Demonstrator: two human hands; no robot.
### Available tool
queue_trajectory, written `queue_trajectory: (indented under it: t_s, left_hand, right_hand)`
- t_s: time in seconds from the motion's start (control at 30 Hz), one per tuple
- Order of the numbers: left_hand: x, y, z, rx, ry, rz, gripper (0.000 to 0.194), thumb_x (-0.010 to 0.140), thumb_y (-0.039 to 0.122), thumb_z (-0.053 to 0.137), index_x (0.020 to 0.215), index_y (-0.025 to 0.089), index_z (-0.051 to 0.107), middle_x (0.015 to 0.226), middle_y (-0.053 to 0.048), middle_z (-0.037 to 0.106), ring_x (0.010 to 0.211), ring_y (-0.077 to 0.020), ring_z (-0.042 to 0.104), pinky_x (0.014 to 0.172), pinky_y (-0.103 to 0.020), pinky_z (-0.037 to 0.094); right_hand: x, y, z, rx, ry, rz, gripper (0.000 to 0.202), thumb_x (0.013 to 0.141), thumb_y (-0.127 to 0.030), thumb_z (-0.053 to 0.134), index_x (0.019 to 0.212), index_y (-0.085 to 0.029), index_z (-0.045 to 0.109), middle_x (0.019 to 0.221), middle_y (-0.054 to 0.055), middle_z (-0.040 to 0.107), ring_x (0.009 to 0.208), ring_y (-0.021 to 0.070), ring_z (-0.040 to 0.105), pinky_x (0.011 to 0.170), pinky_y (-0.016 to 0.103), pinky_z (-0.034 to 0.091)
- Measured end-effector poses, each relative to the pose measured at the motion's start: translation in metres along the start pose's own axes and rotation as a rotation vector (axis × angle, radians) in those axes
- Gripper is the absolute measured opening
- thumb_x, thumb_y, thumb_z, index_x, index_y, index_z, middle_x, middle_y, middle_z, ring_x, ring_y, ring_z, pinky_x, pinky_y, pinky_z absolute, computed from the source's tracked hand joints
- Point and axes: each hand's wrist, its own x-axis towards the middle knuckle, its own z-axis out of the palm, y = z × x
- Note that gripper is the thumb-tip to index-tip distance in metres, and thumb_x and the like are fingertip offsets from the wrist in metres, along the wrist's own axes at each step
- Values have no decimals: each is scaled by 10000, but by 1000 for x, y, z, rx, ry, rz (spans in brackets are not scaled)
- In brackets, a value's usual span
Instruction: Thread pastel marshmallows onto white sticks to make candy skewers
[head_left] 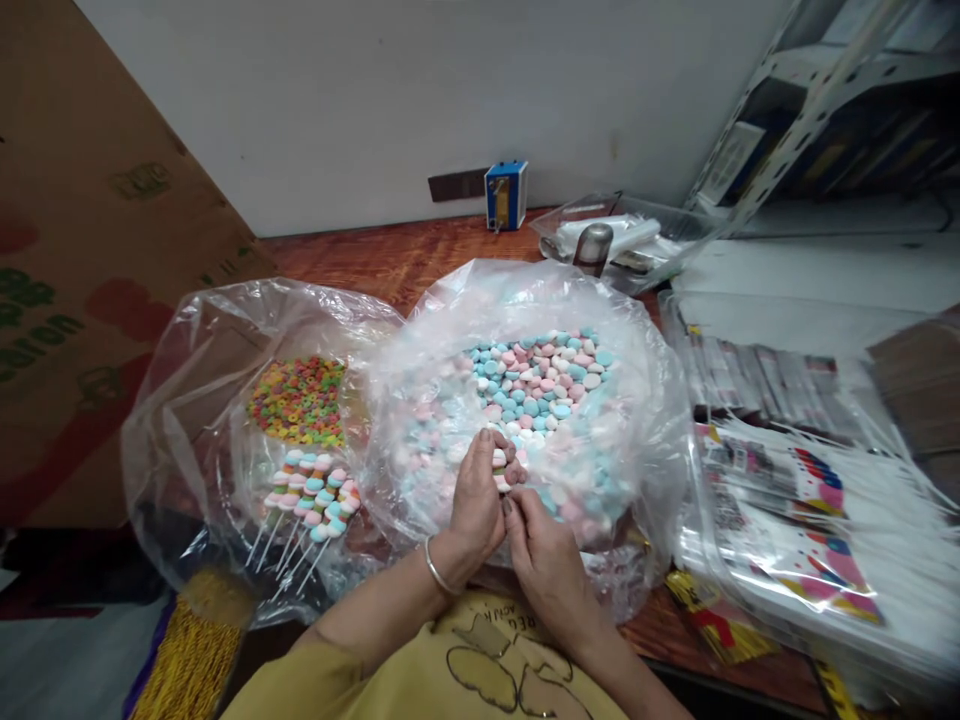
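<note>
My left hand (478, 492), with a bangle at the wrist, is closed around a short stack of pink and white candies (500, 469). Just below the stack, my right hand (545, 550) pinches with thumb and fingertips, touching the left hand; what it grips is hidden. Under both hands lies a large clear plastic bag (427, 320) holding pink, blue and white marshmallow-like candies (540, 375). Finished-looking candy skewers (311, 495) on white sticks rest on another clear bag (195, 400) to the left, beside small colourful ring-shaped candies (296, 400).
A blue box (506, 195) stands by the wall. Behind the big bag are a metal-topped cylinder (592, 248) and a clear tray (694, 240). Printed packets and white sticks fill a clear bin (712, 560) at right. A cardboard box (97, 250) stands left.
</note>
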Motion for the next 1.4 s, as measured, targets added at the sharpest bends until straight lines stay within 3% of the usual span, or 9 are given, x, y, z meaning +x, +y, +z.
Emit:
queue_trajectory:
  t_s: [0.3, 0.4, 0.5, 0.6, 0.73, 0.93, 1.1, 1.23, 1.4]
  left_hand:
    - [1, -14, -1, 132, 25, 1, 545, 764, 689, 749, 858, 200, 526, 737, 44, 507, 556, -50, 427, 525, -177, 376]
    - [5, -13, -1, 179, -1, 15, 486, 813, 645, 729, 858, 197, 543, 745, 38, 516, 587, -64, 469, 542, -181, 396]
    - [19, 2, 3, 276, -96, -10, 444, 877, 621, 670, 1030, 209, 609, 886, -15, 632, 705, -110, 589, 608, -209, 462]
    - [50, 31, 8, 571, -197, 147, 447, 965, 561, 574, 1282, 246, 599, 1225, -89, 680, 987, -181, 672, 829, -287, 530]
    - [106, 67, 13, 1295, -249, 576, 201, 964, 250, 586, 1106, 198, 718, 1164, -96, 715, 1092, -229, 653, 1003, -336, 468]
    - [156, 60, 15, 1920, -175, 695, 213, 918, 258, 673, 1116, 185, 703, 1178, -126, 678, 1045, -255, 644, 918, -342, 471]
    - [164, 48, 18, 1975, -56, 646, 149, 898, 264, 681, 1035, 220, 719, 1131, -103, 678, 1011, -254, 638, 849, -341, 461]
    - [164, 57, 15, 1806, -83, 650, 144, 901, 257, 659, 1010, 197, 730, 1069, -93, 710, 1007, -232, 640, 900, -328, 463]
    - [169, 70, 9, 1745, -120, 489, 96, 857, 190, 663, 924, 179, 732, 852, -50, 732, 816, -196, 659, 787, -298, 484]
  right_hand:
    - [8, 6, 14, 81, 104, 54, 201, 996, -286, 430, 1000, -200, 611, 743, 68, 682, 622, 225, 648, 544, 292, 422]
    - [15, 12, 16, 507, 85, 238, 184, 943, -395, 574, 903, -217, 596, 766, 42, 666, 652, 186, 617, 558, 263, 448]
    - [24, 20, 12, 987, -31, 462, 335, 890, -534, 673, 822, -236, 536, 517, -88, 465, 395, 87, 350, 385, 203, 299]
    - [29, 28, 5, 1134, -83, 514, 409, 871, -624, 672, 847, -240, 532, 419, -160, 301, 312, 45, 132, 316, 179, 168]
    - [27, 34, 0, 1244, -82, 522, 432, 838, -621, 730, 843, -228, 549, 409, -163, 322, 290, 24, 137, 306, 156, 176]
    - [25, 36, 1, 1339, -96, 531, 406, 837, -566, 769, 821, -211, 572, 406, -152, 363, 282, 13, 156, 301, 140, 176]
    - [26, 37, -1, 1361, -115, 537, 404, 837, -564, 770, 824, -211, 574, 413, -149, 374, 288, 11, 163, 303, 135, 180]
    - [26, 37, -1, 1366, -127, 539, 407, 835, -568, 769, 830, -211, 573, 414, -148, 377, 289, 11, 167, 304, 136, 179]
    - [28, 37, 1, 1355, -126, 539, 422, 815, -578, 782, 836, -206, 583, 415, -147, 387, 294, 11, 179, 313, 135, 182]
